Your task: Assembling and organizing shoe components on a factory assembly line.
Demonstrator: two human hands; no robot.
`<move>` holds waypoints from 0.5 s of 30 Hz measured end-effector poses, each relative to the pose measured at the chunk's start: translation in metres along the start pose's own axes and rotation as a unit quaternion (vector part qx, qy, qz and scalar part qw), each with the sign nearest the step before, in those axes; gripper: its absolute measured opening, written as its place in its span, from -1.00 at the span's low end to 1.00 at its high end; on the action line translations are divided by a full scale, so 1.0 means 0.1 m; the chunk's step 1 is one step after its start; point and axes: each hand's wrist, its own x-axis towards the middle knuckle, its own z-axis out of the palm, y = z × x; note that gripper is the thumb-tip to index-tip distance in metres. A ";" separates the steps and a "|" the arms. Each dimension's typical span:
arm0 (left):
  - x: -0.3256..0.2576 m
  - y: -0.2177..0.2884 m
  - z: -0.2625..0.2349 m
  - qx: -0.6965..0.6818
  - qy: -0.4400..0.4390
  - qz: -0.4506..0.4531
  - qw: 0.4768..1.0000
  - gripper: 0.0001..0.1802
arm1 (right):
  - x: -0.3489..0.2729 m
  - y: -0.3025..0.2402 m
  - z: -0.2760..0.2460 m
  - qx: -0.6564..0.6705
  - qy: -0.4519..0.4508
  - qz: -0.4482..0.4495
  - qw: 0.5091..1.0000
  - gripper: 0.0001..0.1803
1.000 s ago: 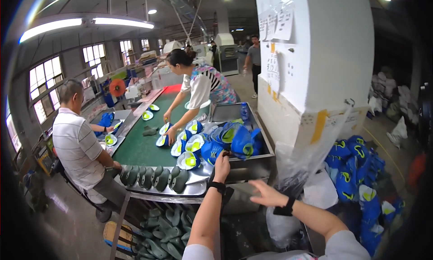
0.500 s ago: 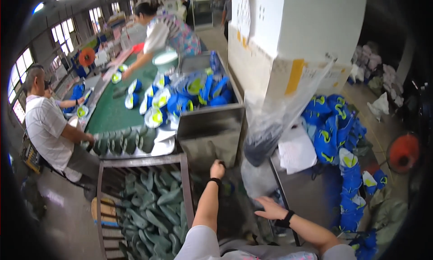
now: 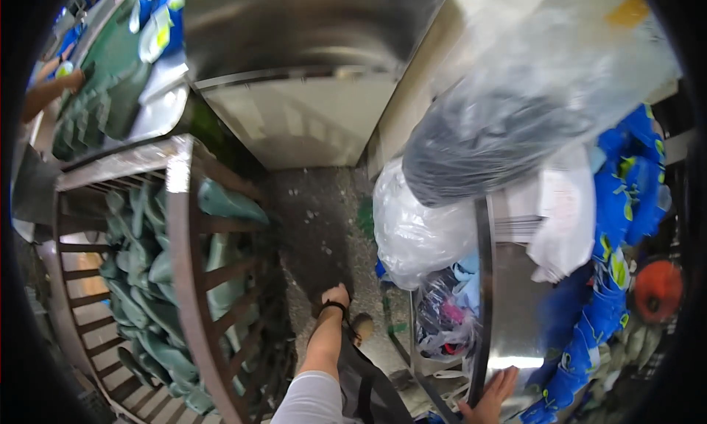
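1. Metal table (image 3: 514, 306) at the person's right, its long axis running away from the body, near end by the right hand (image 3: 492, 394).
2. That hand is open, fingers extended onto the table's near edge, grasping nothing visible.
3. Left hand (image 3: 336, 295) hangs above the floor (image 3: 313, 210); its grip cannot be told.
4. Plastic bags (image 3: 423, 229) block the table's far end; blue shoe uppers (image 3: 627, 185) heap along its right.
5. Leftward, a brown rack (image 3: 185, 232) holds green shoe forms (image 3: 151, 277).
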 end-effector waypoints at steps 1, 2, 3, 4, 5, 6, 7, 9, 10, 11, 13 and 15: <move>0.21 0.05 0.13 0.018 0.021 0.049 0.998 -0.52 | -0.05 0.12 0.13 -0.036 0.044 -0.019 0.998 0.05; 0.55 -0.10 0.39 -0.024 0.028 0.026 0.999 -0.42 | -0.04 0.00 0.08 -0.020 0.035 -0.011 0.999 0.04; 0.80 -0.02 0.55 0.067 -0.003 0.089 0.994 -0.49 | -0.02 -0.08 0.04 -0.017 0.029 0.010 0.999 0.02; 0.93 0.30 0.54 0.068 -0.055 0.156 0.984 -0.51 | -0.02 -0.04 0.09 -0.041 0.024 0.021 0.999 0.02; 1.15 0.27 0.78 0.075 -0.049 0.158 0.983 -0.53 | -0.08 0.03 0.17 -0.054 0.070 0.024 0.996 0.01; 1.36 0.26 1.01 0.064 -0.052 0.148 0.986 -0.54 | -0.16 0.12 0.28 -0.065 0.117 0.026 0.991 0.00; 1.48 0.35 1.22 0.063 -0.065 0.139 0.986 -0.55 | 0.02 0.16 0.40 -0.066 0.097 0.023 0.993 0.00; 1.55 0.91 1.38 0.126 -0.072 0.241 0.960 -0.59 | -0.39 0.59 0.81 -0.030 0.100 0.049 0.993 -0.06; 1.59 1.42 1.32 0.209 -0.047 0.349 0.912 -0.61 | -0.36 0.61 0.81 -0.016 0.124 0.081 0.989 -0.09; 1.79 1.20 1.61 0.237 -0.022 0.378 0.895 -0.64 | -0.73 1.03 1.14 0.027 0.122 0.069 0.990 -0.12; 2.21 1.12 2.05 0.265 -0.035 0.311 0.912 -0.67 | -1.13 1.64 1.61 0.115 0.132 0.072 0.982 -0.18; 2.48 0.96 2.22 0.208 0.079 0.239 0.945 -0.70 | -1.52 2.17 2.00 0.194 0.147 0.088 0.966 -0.24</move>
